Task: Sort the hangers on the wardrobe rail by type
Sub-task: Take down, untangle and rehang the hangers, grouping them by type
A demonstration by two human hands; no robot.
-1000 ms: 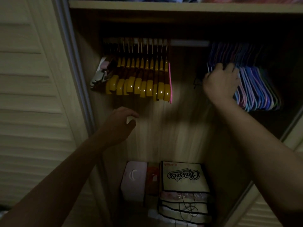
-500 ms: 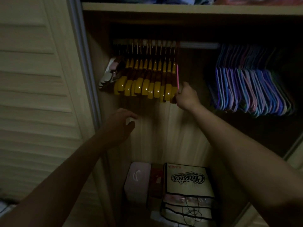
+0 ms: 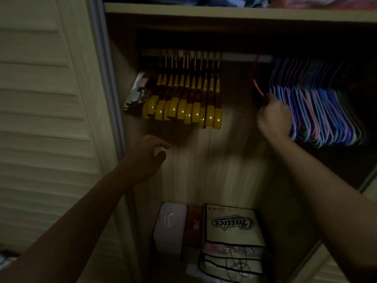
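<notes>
- Under the top shelf [image 3: 224,14] of the wardrobe, a pale rail [image 3: 244,57] runs across and carries two main bunches of hangers.
- On the left part of the rail hang the yellow-tipped wooden hangers [image 3: 183,107], packed close together, with a few pale clip hangers [image 3: 136,94] pressed against their left side.
- On the right part hang the thin plastic hangers [image 3: 318,111], blue, purple and pink, crowded into one fan.
- Between the two bunches, one pink hanger [image 3: 257,86] hangs apart, its hook reaching up to the rail just beside the plastic group.
- The right hand [image 3: 273,117] has its fingers curled round the lower part of that pink hanger; something dark sits at the grip, too dim to tell what.
- The left hand [image 3: 149,158] hangs in the air below the wooden hangers, fingers loosely spread, thumb apart, holding nothing and touching nothing.
- At the wardrobe bottom stand a pale pink box [image 3: 169,227], a red item [image 3: 193,225] beside it, and a cream bag [image 3: 232,225] lettered "Classics" with black trim.
- A slatted door [image 3: 44,119] fills the left side.
</notes>
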